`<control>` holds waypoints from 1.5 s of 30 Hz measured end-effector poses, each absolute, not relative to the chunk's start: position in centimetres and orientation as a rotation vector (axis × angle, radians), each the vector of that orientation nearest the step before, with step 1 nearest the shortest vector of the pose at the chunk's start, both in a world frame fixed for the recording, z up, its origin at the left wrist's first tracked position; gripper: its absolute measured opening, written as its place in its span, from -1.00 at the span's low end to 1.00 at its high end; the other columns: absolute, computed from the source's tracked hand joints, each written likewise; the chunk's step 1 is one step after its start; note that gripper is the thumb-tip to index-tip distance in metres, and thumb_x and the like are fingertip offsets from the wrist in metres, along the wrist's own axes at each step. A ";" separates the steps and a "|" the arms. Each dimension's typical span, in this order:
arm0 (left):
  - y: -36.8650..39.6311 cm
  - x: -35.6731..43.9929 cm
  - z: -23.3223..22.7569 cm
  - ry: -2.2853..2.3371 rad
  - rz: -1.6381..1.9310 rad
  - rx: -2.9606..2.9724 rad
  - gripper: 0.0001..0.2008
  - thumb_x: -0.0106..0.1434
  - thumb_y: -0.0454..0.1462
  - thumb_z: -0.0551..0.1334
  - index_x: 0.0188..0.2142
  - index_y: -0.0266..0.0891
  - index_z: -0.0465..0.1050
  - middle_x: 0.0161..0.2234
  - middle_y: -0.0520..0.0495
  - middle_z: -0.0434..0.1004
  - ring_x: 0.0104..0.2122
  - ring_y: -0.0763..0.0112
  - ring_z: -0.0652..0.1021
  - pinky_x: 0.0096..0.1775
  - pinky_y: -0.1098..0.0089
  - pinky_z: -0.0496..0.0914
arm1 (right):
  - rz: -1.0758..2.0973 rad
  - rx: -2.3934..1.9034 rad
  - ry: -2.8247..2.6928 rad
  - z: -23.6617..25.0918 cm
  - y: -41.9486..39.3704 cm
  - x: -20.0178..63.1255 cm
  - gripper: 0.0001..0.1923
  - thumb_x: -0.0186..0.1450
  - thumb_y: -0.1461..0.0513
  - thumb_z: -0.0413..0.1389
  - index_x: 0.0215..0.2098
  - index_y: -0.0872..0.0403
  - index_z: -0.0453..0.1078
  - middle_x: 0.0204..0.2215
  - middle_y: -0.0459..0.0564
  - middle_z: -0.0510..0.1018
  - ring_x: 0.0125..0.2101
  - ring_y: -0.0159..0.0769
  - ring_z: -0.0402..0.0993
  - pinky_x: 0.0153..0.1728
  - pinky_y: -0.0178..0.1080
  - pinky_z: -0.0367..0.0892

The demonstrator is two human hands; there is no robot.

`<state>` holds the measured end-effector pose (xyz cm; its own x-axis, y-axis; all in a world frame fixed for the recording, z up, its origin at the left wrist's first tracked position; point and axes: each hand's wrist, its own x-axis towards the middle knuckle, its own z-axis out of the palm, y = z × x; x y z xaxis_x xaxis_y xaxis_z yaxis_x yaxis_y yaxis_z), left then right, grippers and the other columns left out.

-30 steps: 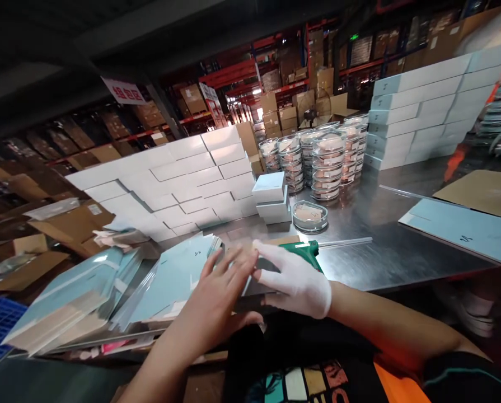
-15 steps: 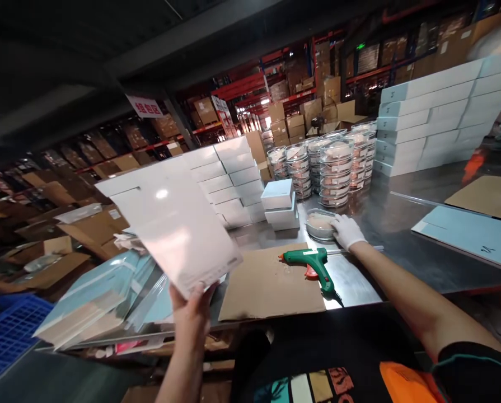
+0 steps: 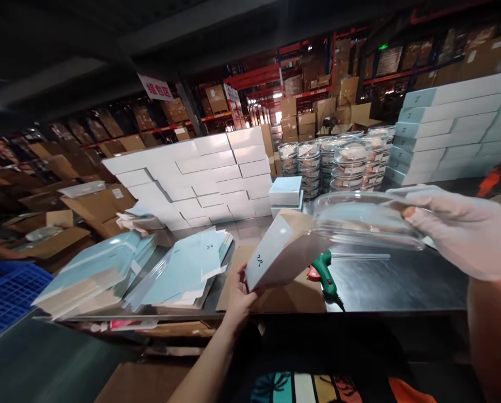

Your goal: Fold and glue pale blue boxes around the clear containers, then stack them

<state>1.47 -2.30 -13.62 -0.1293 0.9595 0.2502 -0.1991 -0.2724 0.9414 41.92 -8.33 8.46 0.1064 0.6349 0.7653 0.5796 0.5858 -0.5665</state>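
Observation:
My left hand (image 3: 242,296) grips a carton (image 3: 271,260), pale blue-white with a black mark on its side and tilted, its far end facing right. In my right hand (image 3: 455,224), which wears a white glove, is a clear round glass dish (image 3: 363,221), lifted above the table and slightly blurred. The dish's left edge overlaps the carton's far end in view; whether they touch I cannot tell. Below them, a green glue gun (image 3: 326,274) lies partly behind the carton, at the right edge of a brown cardboard sheet (image 3: 292,296).
Flat pale-blue cartons (image 3: 183,268) lie on the table's left side. A wall of white boxes (image 3: 200,179) stands behind, with stacked glass dishes (image 3: 346,162) to its right. More boxes (image 3: 447,134) are piled at the far right. A blue crate (image 3: 6,291) sits at the left.
My right hand has raised the glass dish off the table toward me. The flat-looking white carton in my left hand has moved right and now shows as a box turned toward the dish.

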 end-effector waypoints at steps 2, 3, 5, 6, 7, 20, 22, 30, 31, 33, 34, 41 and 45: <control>-2.5 2.4 -14.5 0.889 1.521 1.203 -0.11 -0.14 -0.18 0.64 0.18 -0.13 0.37 0.16 -0.29 0.55 0.12 -0.02 0.62 0.10 0.12 0.54 | 0.114 -0.934 -1.796 9.8 -9.9 39.7 -0.70 0.39 -0.09 0.32 -0.16 -0.10 0.70 -0.12 0.07 0.71 -0.17 -0.20 0.64 -0.12 -0.07 0.55; -2.7 2.8 -14.8 0.849 1.466 1.232 -0.11 -0.15 -0.18 0.66 0.16 -0.12 0.37 0.17 -0.30 0.54 0.14 -0.03 0.61 0.11 0.10 0.53 | 0.123 -0.867 -1.916 10.0 -10.1 38.4 -0.77 0.42 -0.05 0.30 -0.16 -0.14 0.70 -0.12 0.06 0.71 -0.16 -0.17 0.65 -0.14 -0.07 0.58; -3.0 3.5 -15.2 0.819 1.323 1.302 -0.10 -0.19 -0.19 0.68 0.14 -0.10 0.39 0.25 -0.33 0.48 0.22 -0.10 0.56 0.15 0.05 0.51 | 0.084 -0.791 -2.053 9.5 -9.9 35.8 -0.83 0.44 0.06 0.27 -0.04 -0.19 0.66 -0.07 0.05 0.70 -0.09 -0.08 0.65 -0.05 0.02 0.61; -3.2 3.7 -15.4 0.839 1.261 1.346 -0.11 -0.20 -0.19 0.70 0.12 -0.10 0.42 0.30 -0.35 0.43 0.29 -0.15 0.50 0.18 0.02 0.49 | 0.060 -0.787 -2.064 8.9 -9.5 34.7 -0.74 0.42 0.10 0.28 0.07 -0.19 0.62 0.01 0.05 0.68 0.01 -0.02 0.63 0.07 0.09 0.59; -3.2 3.7 -15.4 0.887 1.223 1.399 -0.13 -0.22 -0.20 0.70 0.09 -0.12 0.45 0.33 -0.36 0.39 0.35 -0.20 0.42 0.22 -0.02 0.45 | 0.062 -0.797 -2.047 8.1 -9.1 33.8 -0.60 0.41 0.11 0.29 0.20 -0.19 0.55 0.12 0.05 0.64 0.12 0.04 0.59 0.20 0.15 0.52; -4.0 3.3 -11.1 0.970 1.498 1.709 -0.35 0.27 0.18 0.39 0.17 -0.14 0.48 0.18 -0.29 0.52 0.32 -0.11 0.42 0.33 -0.05 0.31 | 0.751 -0.931 -1.457 -6.4 -5.1 26.6 -0.29 0.37 -0.23 0.20 0.30 -0.03 0.42 0.27 0.15 0.54 0.29 0.08 0.45 0.28 0.06 0.43; -3.9 4.1 -9.6 0.960 1.547 1.772 -0.42 0.32 0.25 0.30 0.00 -0.17 0.56 0.03 -0.28 0.59 0.20 -0.09 0.51 0.22 0.00 0.41 | 0.838 -0.964 -1.347 -5.8 -4.5 25.2 -0.38 0.39 -0.24 0.12 0.14 0.01 0.52 0.08 0.12 0.65 0.14 0.09 0.57 0.17 0.04 0.50; -2.8 4.3 -11.0 0.912 1.708 1.866 -0.31 0.16 0.21 0.47 0.10 -0.13 0.51 0.02 -0.24 0.59 0.09 -0.02 0.59 0.10 0.09 0.48 | 0.664 -1.052 -1.259 -5.6 -1.8 24.9 -0.43 0.34 0.09 0.11 0.29 0.04 0.26 0.10 0.16 0.62 0.03 -0.07 0.59 0.05 -0.02 0.53; -2.7 3.6 -11.3 0.941 1.689 1.928 -0.35 0.14 0.19 0.50 0.06 -0.13 0.55 -0.02 -0.21 0.61 0.06 -0.02 0.60 0.11 0.08 0.47 | 0.621 -1.094 -1.346 -5.8 -1.6 25.7 -0.46 0.40 0.07 0.05 0.31 0.03 0.25 0.15 0.17 0.59 0.06 -0.09 0.58 0.07 -0.03 0.52; -2.8 2.3 -11.6 1.022 1.737 1.961 -0.39 0.13 0.20 0.51 0.00 -0.12 0.58 -0.08 -0.17 0.62 0.04 -0.02 0.60 0.12 0.06 0.46 | 0.517 -1.262 -1.529 -6.2 -1.3 27.5 -0.52 0.48 0.02 -0.01 0.27 0.03 0.33 0.19 0.19 0.56 0.13 -0.05 0.55 0.15 0.01 0.47; -2.9 1.6 -11.5 1.071 1.785 1.944 -0.38 0.12 0.21 0.51 -0.02 -0.12 0.59 -0.09 -0.17 0.62 0.04 -0.02 0.60 0.12 0.05 0.45 | 0.476 -1.368 -1.595 -6.5 -1.2 28.5 -0.54 0.46 0.00 0.02 0.20 0.06 0.40 0.17 0.24 0.57 0.15 0.03 0.54 0.18 0.06 0.43; -3.2 0.1 -9.8 1.209 1.921 1.638 -0.36 0.20 0.23 0.43 0.03 -0.19 0.57 -0.06 -0.18 0.62 -0.05 0.06 0.61 0.03 0.14 0.46 | 0.631 -1.865 -1.592 -9.1 -0.3 31.6 -0.35 0.03 0.20 0.43 0.06 0.23 0.46 -0.21 0.35 0.66 -0.19 0.27 0.67 -0.12 0.12 0.49; -2.7 0.8 -9.5 1.167 1.853 1.529 -0.34 0.18 0.22 0.46 0.03 -0.20 0.54 -0.04 -0.18 0.61 -0.04 0.08 0.61 0.02 0.17 0.48 | 0.695 -1.832 -1.544 -8.9 -0.3 32.9 -0.39 0.04 0.26 0.38 0.07 0.17 0.45 -0.26 0.15 0.70 -0.25 0.03 0.67 -0.22 -0.08 0.53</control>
